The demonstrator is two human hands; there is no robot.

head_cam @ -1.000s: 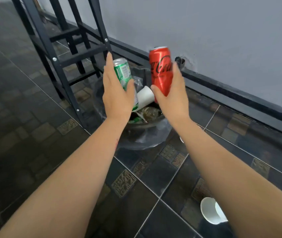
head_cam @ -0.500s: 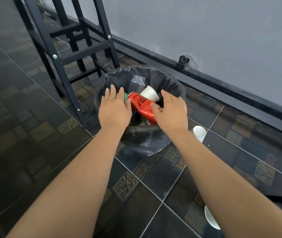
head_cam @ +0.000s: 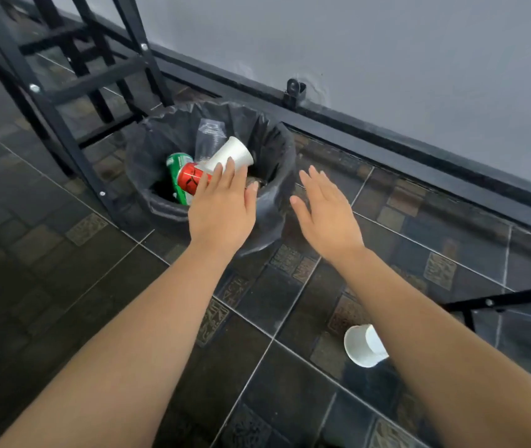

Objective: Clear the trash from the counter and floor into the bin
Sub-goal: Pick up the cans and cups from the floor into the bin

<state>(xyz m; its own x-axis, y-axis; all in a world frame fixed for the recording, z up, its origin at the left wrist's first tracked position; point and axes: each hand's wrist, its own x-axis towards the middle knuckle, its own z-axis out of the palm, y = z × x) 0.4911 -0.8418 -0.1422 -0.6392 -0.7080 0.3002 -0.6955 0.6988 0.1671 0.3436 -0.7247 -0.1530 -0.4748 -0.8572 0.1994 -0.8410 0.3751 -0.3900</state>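
Note:
A round bin [head_cam: 270,137] lined with a black bag stands on the dark tiled floor by the wall. Inside it lie a red can [head_cam: 190,178], a green can [head_cam: 175,164], a white paper cup [head_cam: 233,153] and a clear plastic cup [head_cam: 208,137]. My left hand [head_cam: 222,208] hovers flat over the bin's near rim, fingers apart, holding nothing. My right hand [head_cam: 325,211] is open too, just right of the bin. Another white paper cup [head_cam: 362,345] lies on its side on the floor, partly hidden by my right forearm.
A black metal frame [head_cam: 47,95] with crossbars stands just left of the bin. A grey wall with a black skirting rail [head_cam: 419,156] runs behind it, with a small black fitting [head_cam: 294,88] on it. Another black bar [head_cam: 500,300] juts in at the right edge.
One second ago each hand held a can above the bin. Both cans dropped into it, and my hands have opened and shifted right, the view having moved closer.

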